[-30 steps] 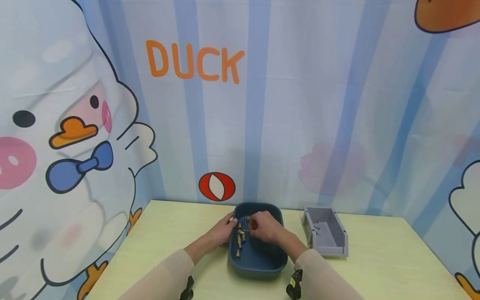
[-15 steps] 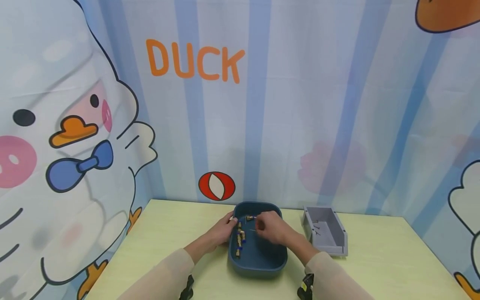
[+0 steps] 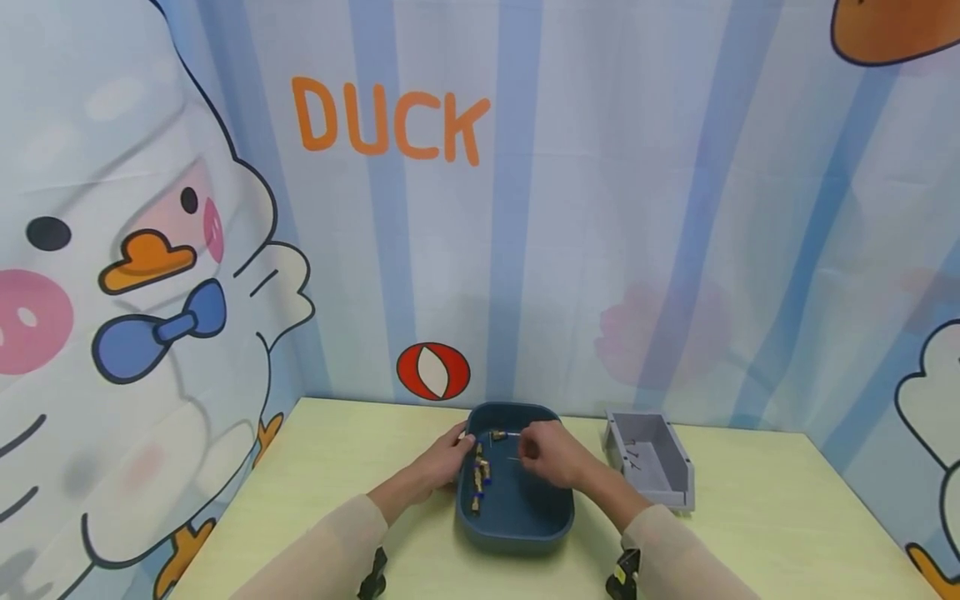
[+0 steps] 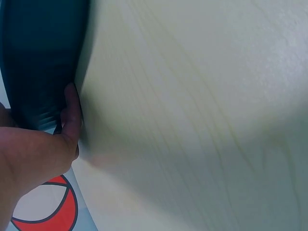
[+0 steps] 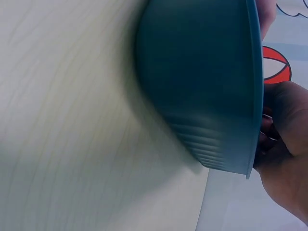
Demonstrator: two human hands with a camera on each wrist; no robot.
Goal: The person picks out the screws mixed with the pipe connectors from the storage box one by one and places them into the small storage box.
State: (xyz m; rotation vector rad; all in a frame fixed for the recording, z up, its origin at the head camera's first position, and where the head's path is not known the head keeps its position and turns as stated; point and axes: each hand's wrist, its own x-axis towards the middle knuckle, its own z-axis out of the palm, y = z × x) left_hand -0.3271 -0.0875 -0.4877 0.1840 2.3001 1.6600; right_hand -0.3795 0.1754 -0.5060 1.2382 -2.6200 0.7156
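A dark blue plastic tub (image 3: 517, 533) stands on the table. Its left rim is gripped by my left hand (image 3: 442, 458), thumb over the edge; the left wrist view shows fingers (image 4: 72, 115) along the outside wall. Over the tub's far right part, my right hand (image 3: 553, 454) pinches a thin, pale, screw-like piece (image 3: 513, 458), too small to name surely. Several brass fittings (image 3: 478, 479) with blue ends lie along the tub's left side, and another fitting (image 3: 498, 435) near the far end. In the right wrist view the tub's wall hides part of the right hand (image 5: 288, 130).
A grey open-front bin (image 3: 686, 496) with a few small screws (image 3: 632, 450) stands on the table right of the tub. Behind the pale wood-grain table (image 3: 757, 500) hangs a printed duck curtain (image 3: 570, 208).
My right hand has drawn back to the right, away from the fitting at the far end, carrying the thin piece. My left hand stays on the rim.
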